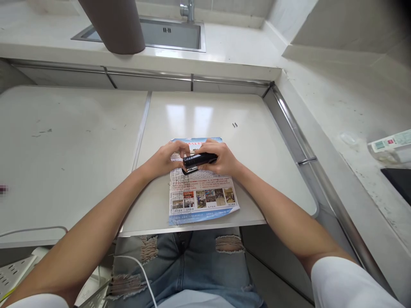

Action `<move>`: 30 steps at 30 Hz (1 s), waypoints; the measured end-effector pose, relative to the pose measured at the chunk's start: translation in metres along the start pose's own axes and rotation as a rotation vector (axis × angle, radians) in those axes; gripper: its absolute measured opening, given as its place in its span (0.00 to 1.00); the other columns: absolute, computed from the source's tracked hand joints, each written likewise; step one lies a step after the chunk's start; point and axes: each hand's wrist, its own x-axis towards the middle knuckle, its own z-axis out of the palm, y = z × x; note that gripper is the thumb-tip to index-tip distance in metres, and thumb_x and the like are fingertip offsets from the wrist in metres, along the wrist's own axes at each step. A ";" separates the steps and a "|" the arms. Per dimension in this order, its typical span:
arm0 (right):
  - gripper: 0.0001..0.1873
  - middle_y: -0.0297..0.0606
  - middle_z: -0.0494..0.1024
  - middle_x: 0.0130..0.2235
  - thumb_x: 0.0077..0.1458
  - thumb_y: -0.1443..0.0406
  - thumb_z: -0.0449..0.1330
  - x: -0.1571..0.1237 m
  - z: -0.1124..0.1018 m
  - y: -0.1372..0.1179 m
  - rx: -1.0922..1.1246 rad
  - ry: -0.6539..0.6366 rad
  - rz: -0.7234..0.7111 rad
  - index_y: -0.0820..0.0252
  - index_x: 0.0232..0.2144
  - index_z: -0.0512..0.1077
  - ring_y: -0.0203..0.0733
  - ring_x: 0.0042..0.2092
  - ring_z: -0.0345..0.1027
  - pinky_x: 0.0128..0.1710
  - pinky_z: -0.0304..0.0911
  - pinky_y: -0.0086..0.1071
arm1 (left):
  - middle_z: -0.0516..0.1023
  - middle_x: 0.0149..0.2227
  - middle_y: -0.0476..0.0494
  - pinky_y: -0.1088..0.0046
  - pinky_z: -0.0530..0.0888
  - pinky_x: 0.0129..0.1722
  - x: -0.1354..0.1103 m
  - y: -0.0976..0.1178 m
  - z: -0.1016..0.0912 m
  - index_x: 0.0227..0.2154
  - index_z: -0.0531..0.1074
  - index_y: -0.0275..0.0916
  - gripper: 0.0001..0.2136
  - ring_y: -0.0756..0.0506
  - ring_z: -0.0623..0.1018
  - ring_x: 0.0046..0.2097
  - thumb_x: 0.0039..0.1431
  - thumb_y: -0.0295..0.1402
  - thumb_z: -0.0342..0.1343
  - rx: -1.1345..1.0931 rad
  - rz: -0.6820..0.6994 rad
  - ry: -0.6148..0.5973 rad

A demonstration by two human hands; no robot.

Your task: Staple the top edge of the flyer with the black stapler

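Observation:
A black stapler (199,159) lies level just above a printed flyer, its upper arm slightly apart from the metal-edged base. My right hand (221,157) is wrapped round its rear end, thumb below and fingers over the top. At the stapler's front end, my left hand (170,157) curves its thumb and fingers about the nose; part of that contact is hidden. Under both hands is the flyer (205,188), with blue edges, small text and a row of photos. Two small strips of staples (235,125) rest on the table beyond my right hand.
The white folding table (257,171) has a seam left of the flyer. A counter with a sink (173,35) and a tall brown cylinder (117,25) stands behind. A metal rail runs along the right side. A labelled package (391,143) lies on the right counter. White cables hang at left.

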 end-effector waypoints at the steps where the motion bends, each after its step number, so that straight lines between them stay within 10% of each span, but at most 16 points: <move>1: 0.15 0.36 0.83 0.38 0.56 0.55 0.71 0.000 -0.001 0.000 -0.003 -0.022 -0.008 0.52 0.44 0.80 0.45 0.39 0.71 0.43 0.67 0.41 | 0.81 0.41 0.48 0.66 0.76 0.47 0.001 0.000 0.000 0.45 0.72 0.44 0.13 0.46 0.79 0.42 0.60 0.37 0.66 0.013 0.009 -0.006; 8: 0.17 0.39 0.84 0.41 0.52 0.56 0.72 0.001 -0.021 0.002 -0.119 0.219 0.288 0.54 0.43 0.81 0.48 0.42 0.75 0.43 0.70 0.42 | 0.82 0.49 0.43 0.58 0.73 0.56 0.006 -0.003 -0.008 0.44 0.76 0.43 0.08 0.40 0.77 0.52 0.67 0.39 0.59 0.221 -0.089 0.144; 16: 0.19 0.44 0.85 0.44 0.51 0.56 0.70 -0.012 -0.064 0.037 -0.461 0.537 0.648 0.58 0.44 0.81 0.55 0.46 0.77 0.50 0.70 0.46 | 0.73 0.65 0.35 0.44 0.63 0.67 0.005 -0.018 -0.002 0.52 0.78 0.42 0.16 0.31 0.70 0.67 0.64 0.41 0.60 0.344 -0.197 0.007; 30: 0.19 0.40 0.84 0.36 0.40 0.64 0.65 -0.015 -0.079 0.040 -0.459 0.385 0.742 0.58 0.38 0.83 0.51 0.41 0.76 0.44 0.68 0.40 | 0.75 0.57 0.40 0.65 0.79 0.36 0.004 -0.009 -0.012 0.50 0.79 0.43 0.16 0.38 0.77 0.55 0.58 0.28 0.62 0.003 -0.271 0.344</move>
